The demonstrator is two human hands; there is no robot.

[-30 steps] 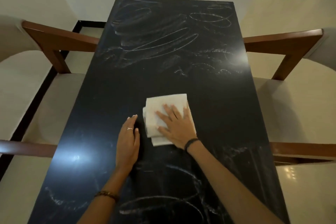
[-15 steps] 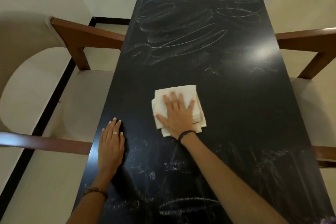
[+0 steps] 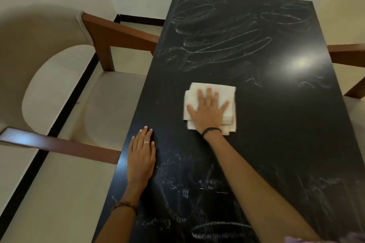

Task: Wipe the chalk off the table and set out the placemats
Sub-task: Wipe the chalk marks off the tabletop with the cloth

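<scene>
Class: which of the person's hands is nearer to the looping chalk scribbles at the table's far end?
Right. The right hand presses the folded cloth mid-table, just short of the scribbles. The left hand lies flat by the near left edge, farther back.

No legible text, labels, brands or numbers anywhere in view. Chalk marks point(image 3: 221, 41) on the black table point(image 3: 286, 134) are loops, ovals and smeared scribbles only; none form letters or digits. Nearer scrawls by the table's close end are too smudged to read as writing. White cloth point(image 3: 227, 92) is unmarked.
</scene>
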